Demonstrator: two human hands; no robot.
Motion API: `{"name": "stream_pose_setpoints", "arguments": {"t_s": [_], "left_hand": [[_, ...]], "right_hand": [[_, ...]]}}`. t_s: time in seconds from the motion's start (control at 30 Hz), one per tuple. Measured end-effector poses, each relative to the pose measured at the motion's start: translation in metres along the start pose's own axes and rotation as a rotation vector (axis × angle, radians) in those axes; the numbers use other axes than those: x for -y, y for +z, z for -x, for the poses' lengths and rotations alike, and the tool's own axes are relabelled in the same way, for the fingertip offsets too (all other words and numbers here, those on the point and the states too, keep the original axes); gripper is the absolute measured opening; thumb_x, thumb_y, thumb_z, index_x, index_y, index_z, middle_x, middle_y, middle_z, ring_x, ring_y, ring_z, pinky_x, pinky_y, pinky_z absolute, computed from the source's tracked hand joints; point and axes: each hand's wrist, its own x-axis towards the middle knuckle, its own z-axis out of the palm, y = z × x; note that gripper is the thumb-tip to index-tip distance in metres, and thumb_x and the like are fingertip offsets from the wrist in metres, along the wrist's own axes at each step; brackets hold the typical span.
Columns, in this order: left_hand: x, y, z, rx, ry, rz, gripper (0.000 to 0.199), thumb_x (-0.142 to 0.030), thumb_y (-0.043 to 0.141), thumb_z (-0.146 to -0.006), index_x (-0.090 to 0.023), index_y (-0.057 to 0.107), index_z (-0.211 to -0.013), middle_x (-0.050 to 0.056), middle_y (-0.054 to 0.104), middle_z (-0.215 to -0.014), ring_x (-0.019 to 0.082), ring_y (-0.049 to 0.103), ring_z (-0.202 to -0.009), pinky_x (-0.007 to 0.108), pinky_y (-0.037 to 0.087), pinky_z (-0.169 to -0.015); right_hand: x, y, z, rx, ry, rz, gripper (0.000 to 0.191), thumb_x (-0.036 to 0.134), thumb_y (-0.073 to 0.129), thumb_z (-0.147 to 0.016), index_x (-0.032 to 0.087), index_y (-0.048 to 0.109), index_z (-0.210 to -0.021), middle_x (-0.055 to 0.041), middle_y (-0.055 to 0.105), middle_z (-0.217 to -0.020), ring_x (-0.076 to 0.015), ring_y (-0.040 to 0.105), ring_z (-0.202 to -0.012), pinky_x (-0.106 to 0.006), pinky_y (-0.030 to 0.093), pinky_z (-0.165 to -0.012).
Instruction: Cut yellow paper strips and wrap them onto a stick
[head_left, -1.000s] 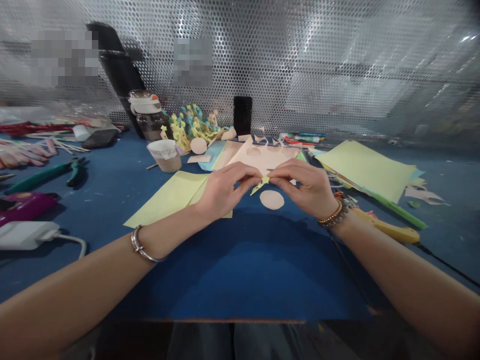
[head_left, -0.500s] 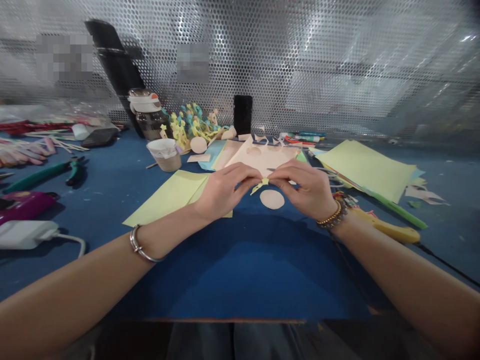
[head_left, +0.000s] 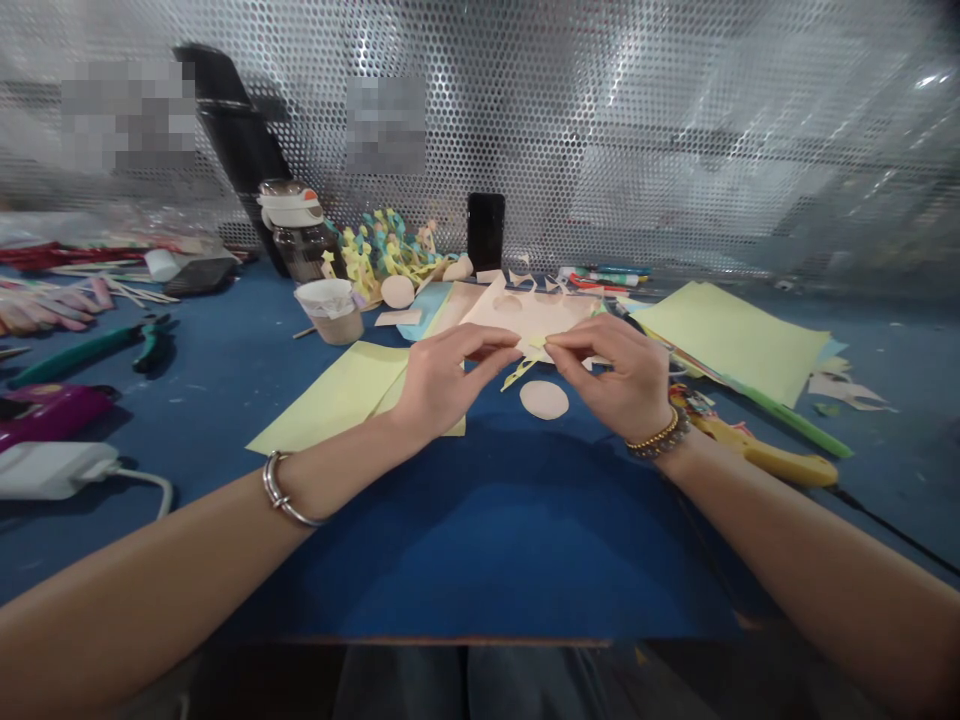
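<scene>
My left hand (head_left: 450, 382) and my right hand (head_left: 619, 378) meet over the middle of the blue mat (head_left: 480, 530), their fingertips pinching the upper end of a narrow yellow paper strip (head_left: 520, 372). Its jagged lower end hangs free toward the left. Just below lies a pale peach paper disc (head_left: 544, 400), untouched. Behind my fingers spreads a peach paper sheet (head_left: 525, 315) with round holes cut in it. My left palm is over a pale yellow paper sheet (head_left: 337, 395).
Right of my hands lie a pale yellow paper stack (head_left: 727, 340) and a yellow-handled tool (head_left: 765, 458). Further back stand a paper cup (head_left: 328, 312), a bottle (head_left: 296, 235), a black phone (head_left: 485, 232) and curled paper cutouts (head_left: 382, 255). Green pliers (head_left: 97, 350) lie left.
My hands have shifted slightly up the picture, over the peach sheet's near edge, and the yellow strip has risen with them. The peach disc has not moved.
</scene>
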Motion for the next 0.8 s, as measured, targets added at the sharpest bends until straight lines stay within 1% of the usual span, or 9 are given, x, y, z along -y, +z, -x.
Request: {"name": "stream_pose_setpoints", "arguments": {"t_s": [0.23, 0.33, 0.43, 0.53, 0.7, 0.8], "left_hand": [[-0.0007, 0.0006, 0.0018, -0.006, 0.06, -0.018, 0.005, -0.02, 0.067, -0.08, -0.016, 0.07, -0.084, 0.0, 0.073, -0.078, 0.009, 0.065, -0.065, 0.018, 0.053, -0.062], [0.0008, -0.0004, 0.0013, 0.011, 0.113, -0.031, 0.005, -0.02, 0.065, -0.082, -0.016, 0.069, -0.084, 0.001, 0.072, -0.078, 0.009, 0.064, -0.064, 0.019, 0.052, -0.062], [0.0032, -0.0019, 0.0002, 0.024, 0.178, -0.042, 0.006, -0.019, 0.063, -0.083, -0.016, 0.068, -0.085, 0.002, 0.072, -0.079, 0.01, 0.065, -0.067, 0.02, 0.052, -0.064], [0.0054, -0.0029, -0.001, 0.018, 0.221, -0.066, 0.006, -0.018, 0.062, -0.084, -0.017, 0.068, -0.084, 0.001, 0.072, -0.078, 0.01, 0.065, -0.068, 0.02, 0.052, -0.065], [0.0066, -0.0034, -0.0016, 0.044, 0.242, -0.061, 0.006, -0.019, 0.061, -0.085, -0.017, 0.067, -0.085, 0.002, 0.072, -0.079, 0.011, 0.066, -0.072, 0.02, 0.052, -0.066], [0.006, -0.0038, -0.0013, 0.063, 0.247, -0.072, 0.007, -0.02, 0.06, -0.086, -0.018, 0.067, -0.087, 0.002, 0.072, -0.08, 0.011, 0.066, -0.073, 0.021, 0.052, -0.067]], "right_hand": [[0.0028, 0.0028, 0.0035, 0.044, -0.012, -0.008, 0.007, 0.017, 0.062, -0.081, 0.021, 0.068, -0.078, -0.0008, 0.067, -0.072, -0.0129, 0.062, -0.062, -0.028, 0.052, -0.06], [0.0025, 0.0015, 0.003, 0.068, -0.019, -0.019, 0.007, 0.017, 0.062, -0.081, 0.021, 0.068, -0.08, -0.0008, 0.068, -0.073, -0.0132, 0.062, -0.063, -0.028, 0.052, -0.062], [0.0011, -0.0017, 0.0007, 0.111, -0.013, -0.043, 0.008, 0.017, 0.062, -0.082, 0.02, 0.069, -0.082, -0.0022, 0.069, -0.077, -0.0138, 0.064, -0.066, -0.027, 0.053, -0.062], [-0.0004, -0.0038, -0.0012, 0.12, 0.006, -0.056, 0.009, 0.018, 0.061, -0.082, 0.019, 0.07, -0.085, -0.0034, 0.07, -0.079, -0.0146, 0.065, -0.069, -0.027, 0.053, -0.061], [-0.0031, -0.0021, -0.0004, 0.16, 0.0, -0.035, 0.017, 0.017, 0.058, -0.086, 0.019, 0.069, -0.098, -0.0057, 0.07, -0.089, -0.015, 0.065, -0.077, -0.027, 0.055, -0.066], [-0.005, -0.0011, 0.001, 0.18, -0.036, -0.027, 0.017, 0.017, 0.057, -0.087, 0.022, 0.069, -0.099, -0.0046, 0.07, -0.09, -0.0153, 0.065, -0.08, -0.029, 0.055, -0.072]]}}
